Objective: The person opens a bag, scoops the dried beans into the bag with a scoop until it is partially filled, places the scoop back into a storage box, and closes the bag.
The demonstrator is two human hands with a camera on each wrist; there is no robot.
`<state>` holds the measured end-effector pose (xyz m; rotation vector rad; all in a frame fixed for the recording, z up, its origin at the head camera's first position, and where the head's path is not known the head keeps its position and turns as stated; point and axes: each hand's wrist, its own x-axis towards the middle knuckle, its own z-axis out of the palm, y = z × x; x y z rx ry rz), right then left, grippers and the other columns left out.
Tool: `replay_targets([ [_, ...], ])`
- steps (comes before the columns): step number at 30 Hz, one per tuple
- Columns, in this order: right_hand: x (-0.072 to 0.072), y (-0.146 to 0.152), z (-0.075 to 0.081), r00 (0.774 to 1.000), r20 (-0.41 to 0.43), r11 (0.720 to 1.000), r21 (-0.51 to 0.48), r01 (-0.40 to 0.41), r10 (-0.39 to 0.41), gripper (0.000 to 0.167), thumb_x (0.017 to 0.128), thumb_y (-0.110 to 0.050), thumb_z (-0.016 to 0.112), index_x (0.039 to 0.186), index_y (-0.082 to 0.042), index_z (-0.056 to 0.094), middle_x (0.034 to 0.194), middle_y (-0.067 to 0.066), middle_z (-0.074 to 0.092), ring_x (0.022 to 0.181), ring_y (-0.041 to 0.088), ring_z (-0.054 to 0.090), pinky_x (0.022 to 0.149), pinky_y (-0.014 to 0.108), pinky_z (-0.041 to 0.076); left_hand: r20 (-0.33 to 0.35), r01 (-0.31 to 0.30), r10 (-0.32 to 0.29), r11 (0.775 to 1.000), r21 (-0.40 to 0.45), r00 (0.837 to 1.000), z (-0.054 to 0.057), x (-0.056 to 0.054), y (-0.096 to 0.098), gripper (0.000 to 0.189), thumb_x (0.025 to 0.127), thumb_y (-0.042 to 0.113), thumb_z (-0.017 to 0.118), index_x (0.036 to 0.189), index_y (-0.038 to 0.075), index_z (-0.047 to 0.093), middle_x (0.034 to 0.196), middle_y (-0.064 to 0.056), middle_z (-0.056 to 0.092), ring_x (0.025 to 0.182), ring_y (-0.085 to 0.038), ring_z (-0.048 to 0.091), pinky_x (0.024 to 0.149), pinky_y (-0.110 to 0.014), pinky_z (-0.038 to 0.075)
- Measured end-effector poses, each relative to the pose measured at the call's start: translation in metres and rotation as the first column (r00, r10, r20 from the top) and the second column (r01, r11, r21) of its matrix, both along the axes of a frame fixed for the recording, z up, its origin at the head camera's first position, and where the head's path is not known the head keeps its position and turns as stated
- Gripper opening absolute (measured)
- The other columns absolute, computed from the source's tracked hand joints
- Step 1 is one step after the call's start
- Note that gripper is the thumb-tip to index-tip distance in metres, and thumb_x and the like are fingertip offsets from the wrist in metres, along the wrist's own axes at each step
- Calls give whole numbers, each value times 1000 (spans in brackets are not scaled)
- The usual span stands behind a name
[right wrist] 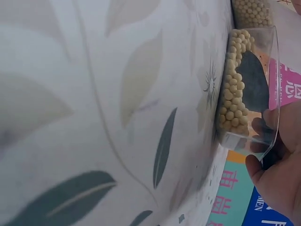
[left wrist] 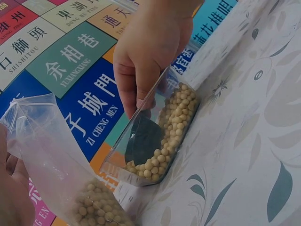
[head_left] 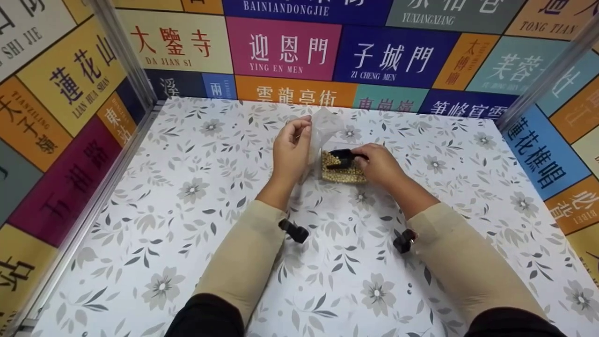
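Bright panels wall in the desk [head_left: 187, 238]: pink YING EN MEN [head_left: 283, 49], blue ZI CHENG MEN [head_left: 395, 56], cream DA JIAN SI [head_left: 173, 41], Chinese characters above each! No label legible on bag or box. And here's the action: the right grip [head_left: 381, 164], clamped on the black scoop [head_left: 343, 158], has its blade among yellowish beans [left wrist: 178, 120] inside the clear box [right wrist: 235, 142]. Just beside it, the left grip [head_left: 291, 147] pinches the clear bag [left wrist: 51, 150], beans in its bottom. Looks like scooping for the bag; next, I'd say, calls for a level lift and a wide bag mouth.
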<state>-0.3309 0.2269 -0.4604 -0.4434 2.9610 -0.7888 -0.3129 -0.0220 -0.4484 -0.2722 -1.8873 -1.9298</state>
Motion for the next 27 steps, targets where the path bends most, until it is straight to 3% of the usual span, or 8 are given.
replay_targets([
  [7,2,-1,-7,999,-32,996,-91,24,-27,35,110,-14,58,143,-5,66,146,20,64,145,39,52,126,55,40,-3,2,-2,1000,12,1000,0,-1,0,15,108,9,62,117,1,70,138,-11,72,126,-18,69,110,-25,56],
  [27,8,6,-13,998,7,973,-222,59,-59,37,113,-19,54,147,-9,63,154,16,57,151,35,48,128,54,38,-9,5,-5,1000,-2,1000,0,0,0,15,108,12,62,116,3,71,139,-10,72,128,-18,69,110,-26,56],
])
